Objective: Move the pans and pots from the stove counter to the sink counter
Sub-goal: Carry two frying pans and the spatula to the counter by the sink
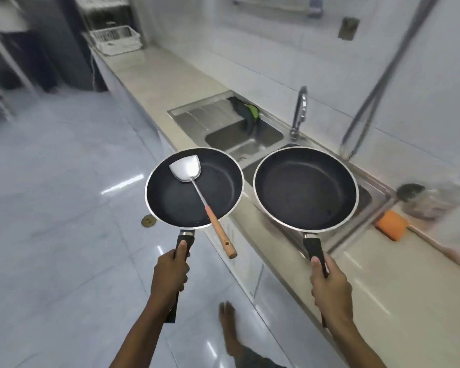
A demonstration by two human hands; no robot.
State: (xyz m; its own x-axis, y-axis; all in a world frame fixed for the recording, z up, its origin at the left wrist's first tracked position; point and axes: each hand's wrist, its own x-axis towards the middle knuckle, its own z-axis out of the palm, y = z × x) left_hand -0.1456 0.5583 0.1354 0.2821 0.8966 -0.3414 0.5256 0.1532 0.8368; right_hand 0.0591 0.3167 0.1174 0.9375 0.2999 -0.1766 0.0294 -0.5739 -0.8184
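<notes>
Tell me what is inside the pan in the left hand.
The left pan holds a metal spatula, blade on the dark base, wooden handle sticking out over the near rim. The base under the blade is hidden. The left hand grips the pan's handle.

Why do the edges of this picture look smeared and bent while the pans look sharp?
Head view: the wide-angle lens bends the counter and wall pipe; edges blur, such as the rack; both pans stay crisp; the floor shows glare streaks.

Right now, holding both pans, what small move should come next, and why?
Probably carry both pans forward, level, toward the bare counter beyond the sink. The left hand holds the left pan with a loose spatula; the right hand holds the right pan.
</notes>
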